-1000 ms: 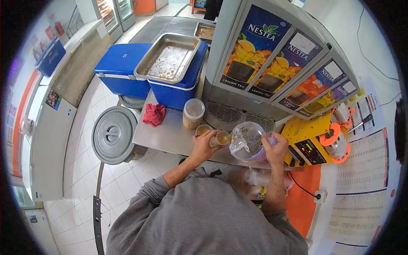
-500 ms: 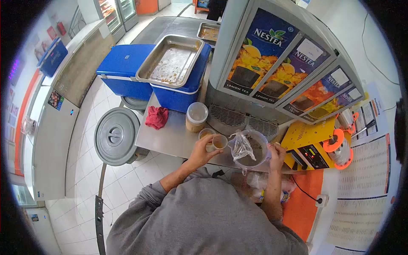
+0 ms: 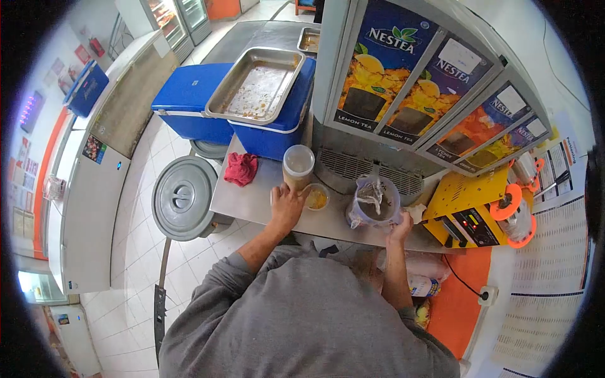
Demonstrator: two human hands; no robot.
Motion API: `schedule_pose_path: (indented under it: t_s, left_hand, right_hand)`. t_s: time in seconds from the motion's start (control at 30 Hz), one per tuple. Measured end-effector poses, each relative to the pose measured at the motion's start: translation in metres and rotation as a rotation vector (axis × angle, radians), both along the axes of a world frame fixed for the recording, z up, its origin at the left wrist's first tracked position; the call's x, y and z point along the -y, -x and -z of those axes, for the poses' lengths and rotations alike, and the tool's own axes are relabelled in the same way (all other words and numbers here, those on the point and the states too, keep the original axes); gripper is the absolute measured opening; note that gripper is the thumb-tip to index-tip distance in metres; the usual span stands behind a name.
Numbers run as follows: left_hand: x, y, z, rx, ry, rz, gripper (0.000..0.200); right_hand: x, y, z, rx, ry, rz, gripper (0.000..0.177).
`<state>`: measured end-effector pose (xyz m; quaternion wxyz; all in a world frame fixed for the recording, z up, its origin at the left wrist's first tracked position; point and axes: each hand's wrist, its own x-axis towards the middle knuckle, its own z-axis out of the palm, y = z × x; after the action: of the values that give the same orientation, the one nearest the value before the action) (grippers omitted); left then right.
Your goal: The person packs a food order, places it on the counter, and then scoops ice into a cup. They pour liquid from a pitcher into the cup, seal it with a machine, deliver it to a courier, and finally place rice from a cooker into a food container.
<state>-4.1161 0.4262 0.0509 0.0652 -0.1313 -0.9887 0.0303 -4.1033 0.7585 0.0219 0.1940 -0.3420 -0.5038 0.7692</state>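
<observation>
At the right of the counter, my right hand [image 3: 400,229] is closed on the handle of a clear plastic pitcher [image 3: 395,211]. A crumpled clear plastic bag [image 3: 373,192] hangs inside the pitcher. My left hand [image 3: 287,206] reaches over the counter with fingers stretched out, empty, at the base of a tall clear jar [image 3: 299,161] with tan contents low in it. Close beside those fingertips, a small clear cup [image 3: 316,197] with yellowish contents stands upright on the counter.
A drink dispenser [image 3: 372,148] rises behind the pitcher. A yellow machine [image 3: 469,208] sits to the right. Left of the jar lie a red cloth [image 3: 240,169] and a blue cooler [image 3: 271,142] bearing a metal tray [image 3: 258,85]. A grey lidded bin [image 3: 183,198] stands on the floor.
My left hand has let go of the small cup it held and moved left to the jar's base. The pitcher in my right hand is now lower, at the counter.
</observation>
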Motion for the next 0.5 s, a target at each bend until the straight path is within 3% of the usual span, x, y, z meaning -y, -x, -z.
schedule_pose_path:
  t_s: [0.23, 0.3, 0.43, 0.5]
  left_hand:
    - [-0.023, 0.005, -0.011, 0.013, 0.145, 0.004, 0.039]
    - [-0.027, 0.007, -0.007, -0.116, 0.238, 0.069, 0.036]
    - [-0.036, -0.001, -0.012, -0.134, 0.23, 0.232, 0.037]
    - [-0.035, -0.004, -0.027, -0.237, 0.047, 0.221, 0.043]
  right_hand:
    - [0.006, 0.004, 0.002, -0.023, 0.033, 0.029, 0.027]
    - [0.002, 0.003, 0.002, -0.02, 0.011, -0.054, 0.03]
    - [-0.019, -0.002, 0.027, 0.002, -0.034, -0.141, 0.028]
    - [-0.029, -0.007, 0.033, -0.103, -0.507, -0.271, 0.029]
